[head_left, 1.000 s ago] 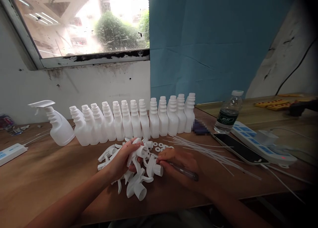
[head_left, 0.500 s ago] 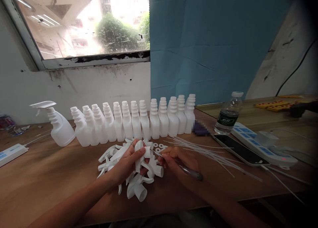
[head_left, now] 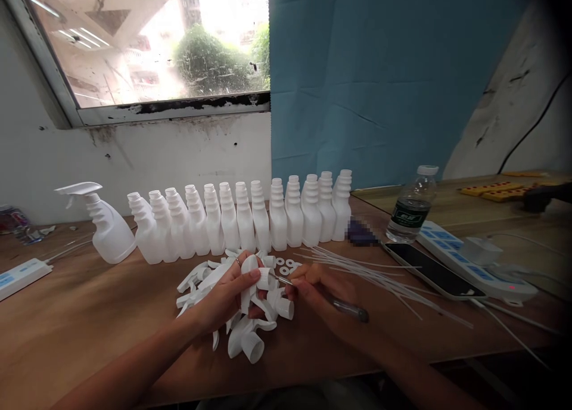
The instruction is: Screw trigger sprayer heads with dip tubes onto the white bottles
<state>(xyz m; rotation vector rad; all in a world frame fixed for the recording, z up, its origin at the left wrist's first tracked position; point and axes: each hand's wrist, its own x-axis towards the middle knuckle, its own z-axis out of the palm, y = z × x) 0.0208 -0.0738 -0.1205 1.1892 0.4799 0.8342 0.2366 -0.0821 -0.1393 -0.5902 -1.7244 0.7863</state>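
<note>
- Thirteen open white spray bottles [head_left: 241, 219] stand in one row across the tabletop [head_left: 89, 314]; every place below is told from this row.
- The left hand [head_left: 227, 294], just in front of the row's middle, is closed around one white trigger sprayer head [head_left: 258, 277], lifted over the heap.
- The right hand [head_left: 319, 286], in front of the row's right half, grips one pen-like tool [head_left: 346, 307]. Its thin tip reaches the held head.
- A heap of loose trigger heads [head_left: 250, 338] lies in front of the row, under the hands; they overlap too much to count.
- A few white washers [head_left: 286, 261] lie between the row and the hands.
- One bottle with its trigger fitted [head_left: 105, 228] stands at the row's left end.
- A bundle of thin white tubes [head_left: 370, 273] fans out from the row's right end.
- Right of the row: one water bottle [head_left: 411, 204], one phone [head_left: 433, 271] and one power strip [head_left: 451, 246].
- A second power strip [head_left: 20, 276] lies left of the row.
</note>
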